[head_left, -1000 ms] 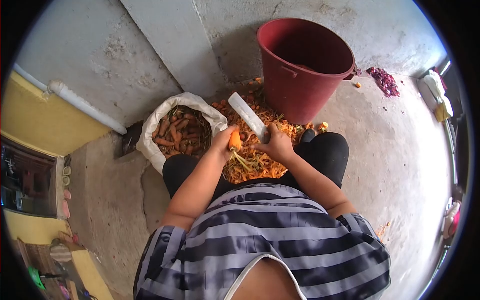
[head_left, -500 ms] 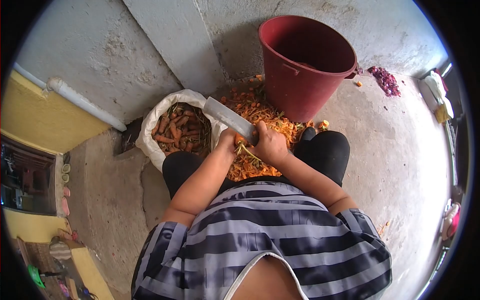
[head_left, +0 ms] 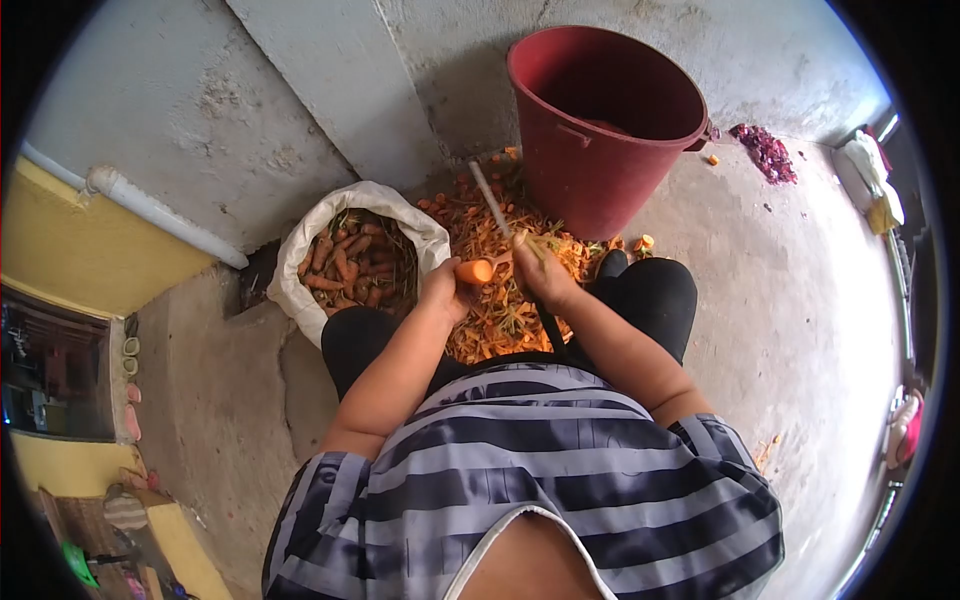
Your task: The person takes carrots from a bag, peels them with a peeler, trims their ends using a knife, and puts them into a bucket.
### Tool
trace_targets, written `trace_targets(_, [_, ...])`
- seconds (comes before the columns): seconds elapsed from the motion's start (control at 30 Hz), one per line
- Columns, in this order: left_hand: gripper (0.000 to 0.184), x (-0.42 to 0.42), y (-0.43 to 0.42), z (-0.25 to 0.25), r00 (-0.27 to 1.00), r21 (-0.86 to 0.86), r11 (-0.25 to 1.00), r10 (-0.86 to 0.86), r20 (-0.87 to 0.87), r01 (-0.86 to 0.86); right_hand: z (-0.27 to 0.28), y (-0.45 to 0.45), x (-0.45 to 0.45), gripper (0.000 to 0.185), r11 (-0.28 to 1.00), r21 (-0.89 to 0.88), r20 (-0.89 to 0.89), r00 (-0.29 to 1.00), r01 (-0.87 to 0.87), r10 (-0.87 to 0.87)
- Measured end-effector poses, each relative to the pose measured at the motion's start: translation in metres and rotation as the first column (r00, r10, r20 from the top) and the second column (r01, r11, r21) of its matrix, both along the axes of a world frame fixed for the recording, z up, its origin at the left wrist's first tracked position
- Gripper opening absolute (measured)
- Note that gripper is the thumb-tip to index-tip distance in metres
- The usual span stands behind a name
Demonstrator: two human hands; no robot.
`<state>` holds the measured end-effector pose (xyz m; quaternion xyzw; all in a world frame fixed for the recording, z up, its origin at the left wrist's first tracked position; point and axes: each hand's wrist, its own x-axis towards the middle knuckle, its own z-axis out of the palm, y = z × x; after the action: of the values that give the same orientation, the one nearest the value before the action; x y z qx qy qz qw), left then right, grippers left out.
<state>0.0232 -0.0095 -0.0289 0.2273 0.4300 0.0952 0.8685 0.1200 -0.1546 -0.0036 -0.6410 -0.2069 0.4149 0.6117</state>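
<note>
My left hand (head_left: 446, 292) is closed around a carrot (head_left: 475, 271), its flat orange cut end facing right. Just to the right, my right hand (head_left: 545, 278) grips a wide-bladed knife (head_left: 488, 198), whose blade points up and away and appears nearly edge-on. Pale green carrot stems (head_left: 545, 240) show at the fingers of that hand; how they are held is unclear. Below both hands, between the knees, lies a heap of orange carrot peelings (head_left: 490, 337).
A white sack (head_left: 296, 240) with its rim rolled down holds unpeeled carrots (head_left: 345, 262) on the left. Ahead stands a tall dark red bucket (head_left: 590, 165), its inside mostly in shadow. Purple-red scraps (head_left: 765, 155) lie by the wall at right.
The knife has swung from lying across the carrot to pointing up, apart from it. The carrot now shows a cut face, and the stems are at my right hand. My hands have moved apart.
</note>
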Motion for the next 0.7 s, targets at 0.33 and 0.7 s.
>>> trace_targets(0.33, [0.017, -0.007, 0.004, 0.000, 0.963, -0.107, 0.984, -0.113, 0.245, 0.143, 0.031, -0.002, -0.019, 0.090, 0.936, -0.352, 0.691, 0.683, 0.032, 0.237])
trace_targets(0.7, [0.032, -0.003, -0.010, -0.037, 0.964, 0.001, 0.976, -0.214, 0.156, 0.217, -0.038, -0.004, -0.015, 0.064, 0.967, -0.177, 0.568, 0.783, -0.185, 0.254])
